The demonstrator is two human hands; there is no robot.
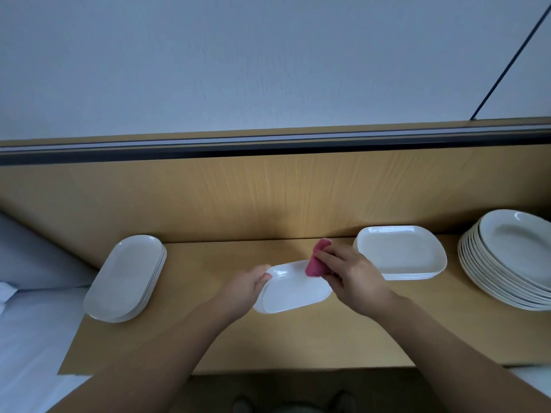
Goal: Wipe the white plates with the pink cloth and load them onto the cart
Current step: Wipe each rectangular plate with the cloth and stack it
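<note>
your left hand [249,283] pinches the near-left rim of a white plate [293,289] over the middle of the wooden shelf [298,338]. your right hand [351,277] grips the pink cloth [316,263], pressing it on the plate's far edge. plate stacks sit left [126,277], right [401,253] and far right [510,257].
</note>
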